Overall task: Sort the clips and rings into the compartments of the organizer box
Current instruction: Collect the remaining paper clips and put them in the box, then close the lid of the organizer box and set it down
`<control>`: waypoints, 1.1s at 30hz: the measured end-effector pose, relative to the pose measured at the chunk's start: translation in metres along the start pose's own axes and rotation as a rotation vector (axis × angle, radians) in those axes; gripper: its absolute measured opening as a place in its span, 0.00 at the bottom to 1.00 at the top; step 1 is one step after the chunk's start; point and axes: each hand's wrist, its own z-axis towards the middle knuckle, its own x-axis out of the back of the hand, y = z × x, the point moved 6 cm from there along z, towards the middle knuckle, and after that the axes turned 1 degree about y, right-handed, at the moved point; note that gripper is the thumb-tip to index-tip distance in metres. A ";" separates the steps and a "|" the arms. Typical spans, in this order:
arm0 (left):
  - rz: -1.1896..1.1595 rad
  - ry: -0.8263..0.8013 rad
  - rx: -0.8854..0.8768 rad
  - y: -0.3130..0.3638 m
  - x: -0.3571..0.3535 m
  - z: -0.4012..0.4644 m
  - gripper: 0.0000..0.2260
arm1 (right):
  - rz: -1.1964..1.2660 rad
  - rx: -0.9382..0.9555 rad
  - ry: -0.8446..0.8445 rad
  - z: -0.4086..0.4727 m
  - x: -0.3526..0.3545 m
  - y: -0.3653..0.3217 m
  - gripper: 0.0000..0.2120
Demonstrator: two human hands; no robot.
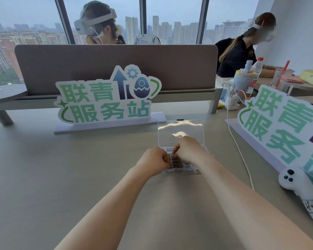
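A clear plastic organizer box (181, 170) lies on the table with its transparent lid (180, 132) standing open behind it. Its compartments hold small coloured clips (177, 164); rings are too small to tell apart. My left hand (154, 160) hovers over the box's left end with fingers curled. My right hand (187, 147) is above the box's back row, fingers curled downward and seemingly pinching a small clip. What lies inside either hand is mostly hidden. The two hands nearly touch.
A standing sign (107, 98) with green characters is behind the box, and a second sign (282, 127) stands at right. A white cable (242, 159) runs along the table. A white controller (304, 188) lies at the right edge. Two people sit beyond a divider panel (116, 65).
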 end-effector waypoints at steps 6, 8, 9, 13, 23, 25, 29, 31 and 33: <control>-0.036 0.047 0.002 0.001 0.001 0.000 0.04 | 0.008 0.019 0.061 0.001 0.002 0.003 0.15; -0.040 0.061 -0.005 0.002 0.001 -0.001 0.04 | 0.027 0.021 0.081 0.003 0.002 0.005 0.14; -0.038 0.060 -0.006 0.003 0.001 -0.001 0.04 | 0.033 0.023 0.083 0.003 0.001 0.005 0.14; -0.002 0.016 -0.017 0.000 -0.002 0.000 0.03 | 0.035 0.036 0.083 0.003 -0.003 0.007 0.14; -0.073 0.073 0.024 -0.002 0.004 -0.006 0.10 | 0.056 0.066 0.084 0.001 -0.004 0.008 0.10; -0.069 0.066 0.021 -0.001 0.002 -0.006 0.15 | 0.026 0.080 0.058 0.002 -0.007 0.007 0.10; -0.047 0.058 0.021 0.001 0.001 -0.004 0.18 | 0.011 0.085 0.046 0.002 -0.011 0.006 0.09; -0.030 0.045 0.022 0.002 0.000 -0.003 0.19 | 0.044 0.087 0.080 0.003 -0.009 0.008 0.08; -0.015 0.044 0.018 0.002 0.000 -0.003 0.18 | 0.129 0.082 0.123 0.005 -0.006 0.010 0.09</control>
